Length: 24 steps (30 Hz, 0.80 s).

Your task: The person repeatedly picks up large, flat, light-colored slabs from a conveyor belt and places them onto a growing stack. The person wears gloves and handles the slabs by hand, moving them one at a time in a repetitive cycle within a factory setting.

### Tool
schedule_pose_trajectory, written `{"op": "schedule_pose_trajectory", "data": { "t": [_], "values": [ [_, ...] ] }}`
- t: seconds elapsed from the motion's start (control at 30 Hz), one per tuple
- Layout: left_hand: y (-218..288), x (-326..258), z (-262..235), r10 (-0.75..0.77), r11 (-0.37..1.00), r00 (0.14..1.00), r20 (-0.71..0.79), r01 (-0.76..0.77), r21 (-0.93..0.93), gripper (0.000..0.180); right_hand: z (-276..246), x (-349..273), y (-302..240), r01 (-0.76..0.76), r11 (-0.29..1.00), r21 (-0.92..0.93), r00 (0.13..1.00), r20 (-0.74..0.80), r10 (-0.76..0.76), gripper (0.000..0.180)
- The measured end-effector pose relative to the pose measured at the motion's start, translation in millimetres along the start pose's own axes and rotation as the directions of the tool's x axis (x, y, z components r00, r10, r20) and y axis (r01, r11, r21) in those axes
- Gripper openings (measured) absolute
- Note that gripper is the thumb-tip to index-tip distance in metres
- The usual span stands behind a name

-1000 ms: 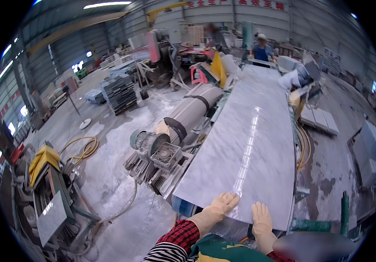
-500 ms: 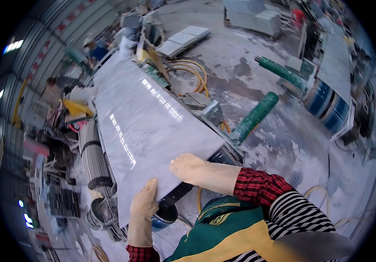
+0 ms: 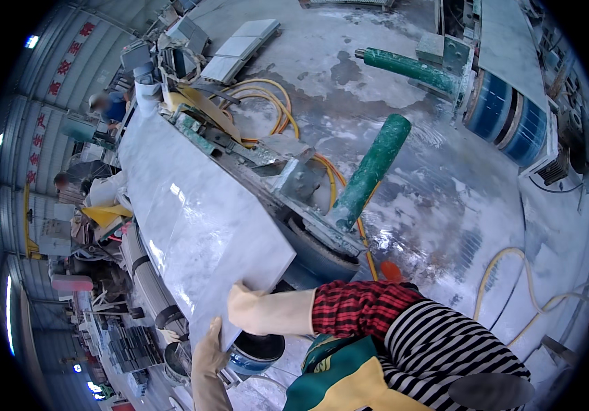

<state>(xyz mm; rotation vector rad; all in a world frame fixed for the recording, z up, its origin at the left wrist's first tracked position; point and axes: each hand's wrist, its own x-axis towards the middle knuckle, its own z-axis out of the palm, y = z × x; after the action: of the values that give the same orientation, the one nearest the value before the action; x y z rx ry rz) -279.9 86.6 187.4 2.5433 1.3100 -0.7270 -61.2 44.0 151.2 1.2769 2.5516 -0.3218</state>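
A long polished stone slab (image 3: 198,226), white with grey veining, lies on a conveyor frame that runs away to the far left. Both of my hands wear cream rubber gloves and grip the slab's near end. My left hand (image 3: 209,348) holds its near corner, thumb on top, the other fingers mostly hidden. Just right of it, my right hand (image 3: 248,307) is bent closed over the edge, and its fingertips are hard to see. A blue roller end (image 3: 257,349) shows beneath the slab by my hands.
A green cylinder (image 3: 374,171) juts from the conveyor's right side, beside yellow hoses (image 3: 287,109) on the wet floor. Another conveyor with blue rollers (image 3: 503,116) stands at the far right. A grey ribbed motor (image 3: 145,270) lines the left side. Two people (image 3: 108,106) are farther back.
The view has swung, and the scene sits farther left. The slab's near right corner has shifted left and nearer, uncovering more of the conveyor's end. Both hands stay on the slab.
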Motion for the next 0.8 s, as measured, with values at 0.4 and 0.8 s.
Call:
{"op": "schedule_pose_trajectory", "data": {
  "t": [0.4, 0.8],
  "values": [
    [-10.8, -4.8, 35.0, -0.003, 0.991, 0.995, -0.100, -0.011, -0.135, 0.082, -8.9, 51.0, -58.0, -0.330, 0.887, -0.324, 0.778, 0.439, 0.450, 0.044],
    [-4.2, -11.4, 17.7, 0.133, 0.939, 0.937, -0.322, -0.223, -0.263, 0.049, 38.9, 39.2, -64.3, -0.213, 0.958, 0.191, 0.727, -0.624, 0.287, 0.039]
  ]
}}
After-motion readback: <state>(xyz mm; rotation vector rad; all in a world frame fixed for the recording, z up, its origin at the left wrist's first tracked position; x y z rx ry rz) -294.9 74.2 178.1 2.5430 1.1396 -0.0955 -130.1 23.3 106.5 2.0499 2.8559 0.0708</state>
